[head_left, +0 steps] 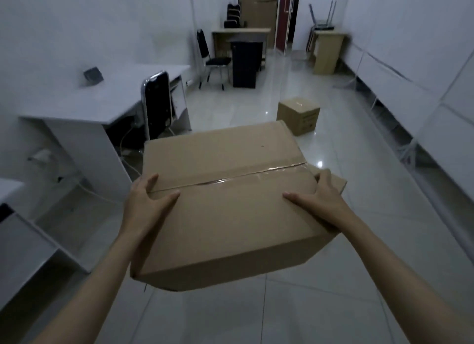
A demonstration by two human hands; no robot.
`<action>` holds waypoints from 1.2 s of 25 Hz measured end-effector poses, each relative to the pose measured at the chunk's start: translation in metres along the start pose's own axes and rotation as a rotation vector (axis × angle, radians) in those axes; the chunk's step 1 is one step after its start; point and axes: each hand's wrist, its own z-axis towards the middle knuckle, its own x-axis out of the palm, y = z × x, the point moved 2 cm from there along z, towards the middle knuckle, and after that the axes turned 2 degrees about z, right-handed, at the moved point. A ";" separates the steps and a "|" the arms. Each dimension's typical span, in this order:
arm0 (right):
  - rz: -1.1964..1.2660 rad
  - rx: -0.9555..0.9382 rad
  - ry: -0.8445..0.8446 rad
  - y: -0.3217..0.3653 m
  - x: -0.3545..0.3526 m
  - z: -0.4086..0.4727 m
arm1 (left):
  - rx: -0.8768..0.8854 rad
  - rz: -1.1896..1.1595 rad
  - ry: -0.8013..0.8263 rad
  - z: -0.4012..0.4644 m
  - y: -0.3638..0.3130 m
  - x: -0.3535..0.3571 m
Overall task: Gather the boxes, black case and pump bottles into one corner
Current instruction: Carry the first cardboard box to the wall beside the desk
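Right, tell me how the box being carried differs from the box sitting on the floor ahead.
The carried box is held off the floor between the left hand and right hand; the floor box rests on the tiles, untouched. The carried box looks wide and flat, the floor box more cube-like. The carried box is tilted, the floor box sits level. Both are plain brown cardboard, taped shut on top.

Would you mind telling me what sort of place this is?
Probably an office room: white desks along the left wall, black chairs, a tiled floor and taped cardboard boxes.
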 end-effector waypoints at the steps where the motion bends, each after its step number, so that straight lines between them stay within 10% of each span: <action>1: -0.028 -0.024 -0.012 0.021 -0.001 0.017 | 0.019 -0.009 -0.013 0.023 -0.005 -0.005; 10: 0.004 -0.049 -0.171 0.123 0.023 0.173 | 0.090 -0.067 -0.043 0.223 -0.026 -0.003; 30: 0.063 -0.107 -0.283 0.126 0.018 0.620 | 0.148 0.010 -0.070 0.624 -0.074 0.207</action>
